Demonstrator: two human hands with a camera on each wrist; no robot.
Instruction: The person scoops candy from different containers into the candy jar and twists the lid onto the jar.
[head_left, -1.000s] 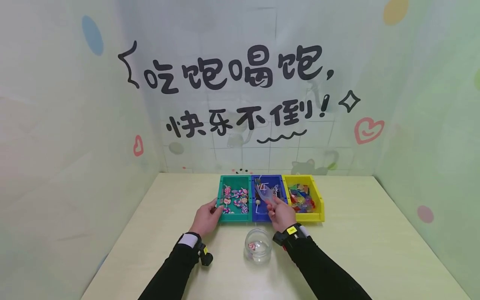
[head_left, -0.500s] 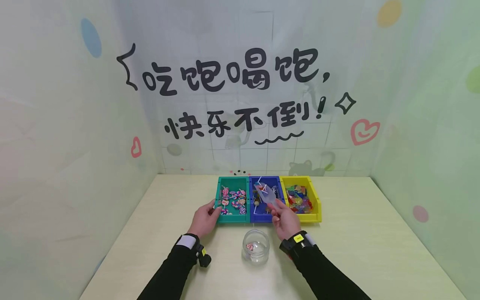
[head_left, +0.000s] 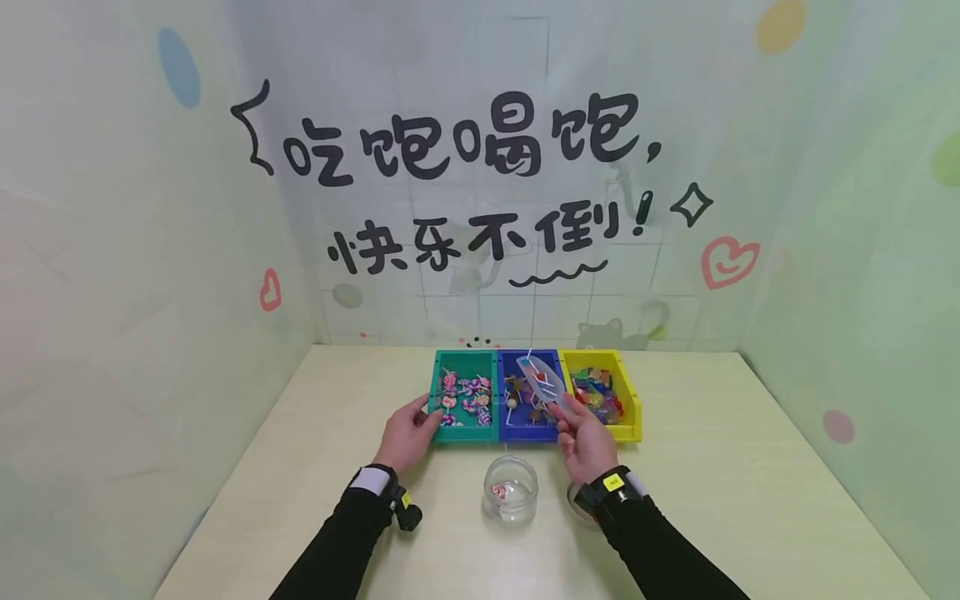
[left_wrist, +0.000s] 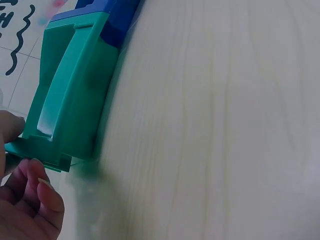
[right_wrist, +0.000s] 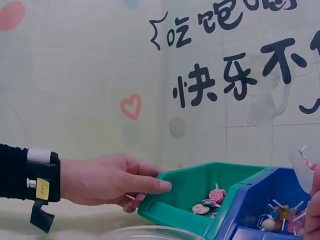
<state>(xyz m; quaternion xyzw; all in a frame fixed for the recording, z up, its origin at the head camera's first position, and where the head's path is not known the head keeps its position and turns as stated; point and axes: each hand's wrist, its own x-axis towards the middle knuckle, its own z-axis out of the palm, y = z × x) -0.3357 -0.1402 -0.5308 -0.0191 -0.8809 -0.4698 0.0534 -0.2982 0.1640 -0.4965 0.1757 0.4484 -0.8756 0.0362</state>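
My left hand (head_left: 407,433) grips the left wall of the green bin (head_left: 467,434), thumb over the rim and fingers outside, as the left wrist view shows. Inside that bin lie pink swirled lollipops (head_left: 478,387). In my right hand (head_left: 588,446) I hold a clear plastic scoop (head_left: 551,386) by its handle, over the blue bin (head_left: 517,433). Small candies with white sticks (head_left: 542,379) lie in the scoop's bowl. More small lollipops (right_wrist: 282,215) are in the blue bin. In front of the bins stands a clear glass jar (head_left: 517,510) with a pink swirled candy (head_left: 498,492) inside.
A yellow bin (head_left: 633,417) of colourful wrapped candies (head_left: 600,400) adjoins the blue one on the right. Part of a round rim (head_left: 579,507) shows beside my right wrist. Behind the pale wooden table (head_left: 720,483) rises a printed wall (head_left: 480,308).
My right hand has drawn the scoop back and to the right, raising it from among the blue bin's lollipops with candies in it. The left hand keeps its grip on the green bin.
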